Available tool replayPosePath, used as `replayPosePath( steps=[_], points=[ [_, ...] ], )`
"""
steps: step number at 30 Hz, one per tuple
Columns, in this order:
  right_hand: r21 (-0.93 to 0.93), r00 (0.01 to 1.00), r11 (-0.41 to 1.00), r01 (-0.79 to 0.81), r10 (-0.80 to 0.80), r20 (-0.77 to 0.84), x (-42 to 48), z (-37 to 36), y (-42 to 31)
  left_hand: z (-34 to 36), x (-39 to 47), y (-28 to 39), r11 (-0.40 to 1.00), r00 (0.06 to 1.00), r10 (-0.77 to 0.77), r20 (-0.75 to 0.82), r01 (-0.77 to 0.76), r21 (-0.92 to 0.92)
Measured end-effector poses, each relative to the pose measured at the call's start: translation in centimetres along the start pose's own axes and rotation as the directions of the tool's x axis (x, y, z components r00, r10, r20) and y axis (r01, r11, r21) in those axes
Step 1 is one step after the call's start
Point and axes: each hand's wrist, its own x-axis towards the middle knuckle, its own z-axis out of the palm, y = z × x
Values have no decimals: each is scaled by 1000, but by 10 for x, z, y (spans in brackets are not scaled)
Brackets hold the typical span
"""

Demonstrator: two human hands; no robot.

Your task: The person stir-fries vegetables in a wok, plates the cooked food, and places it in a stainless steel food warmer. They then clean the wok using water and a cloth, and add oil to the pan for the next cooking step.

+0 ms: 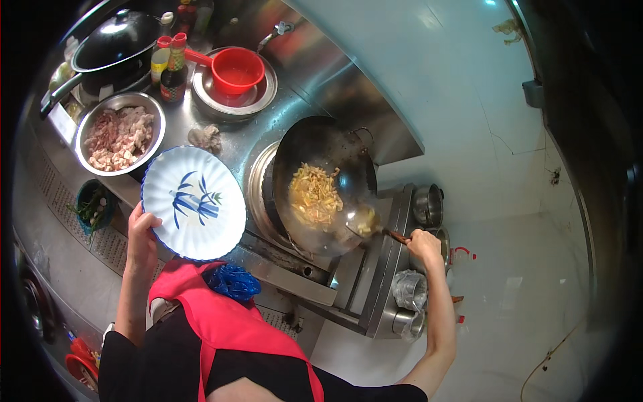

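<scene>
My left hand (143, 236) grips the rim of a white scalloped plate (196, 203) with a blue bamboo pattern, thumb on its face; the plate has no food on it. On the right, my right hand (424, 247) is closed around the wooden handle of a ladle (365, 223), whose bowl holds some yellowish food over the near right side of a black wok (306, 140). Stir-fried food in strips (316, 196) lies in the wok, which sits tilted on a round burner ring (257, 176). Light steam blurs the ladle's bowl.
Left of the wok are a steel bowl of raw meat (120, 131), a grey cloth (205, 137), sauce bottles (174, 75), a red plastic dipper (238, 70) in a steel basin (201, 95) and a lidded black pan (118, 42). Steel pots (428, 206) stand at the stove's right side.
</scene>
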Motion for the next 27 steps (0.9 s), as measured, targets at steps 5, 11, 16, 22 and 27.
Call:
replayPosePath(
  steps=[5,11,16,22,27],
  points=[
    [-81,999,996,24,-22,32,44,-37,-46,9,-4,3,999,999,-30,20,30,-17],
    [-215,953,944,252,-280,-114,56,-97,-85,7,-9,4,999,998,-48,-43,47,-20],
    [-162,842,950,267,-148,519,55,-112,-39,3,-14,-5,996,994,-14,-106,5,-89],
    [491,883,865,108,-310,353,49,47,-76,-1,-29,-1,989,981,78,-176,-98,-108],
    [495,865,782,379,-109,-491,98,199,-171,6,-24,5,993,993,66,-95,-74,-88]
  ],
)
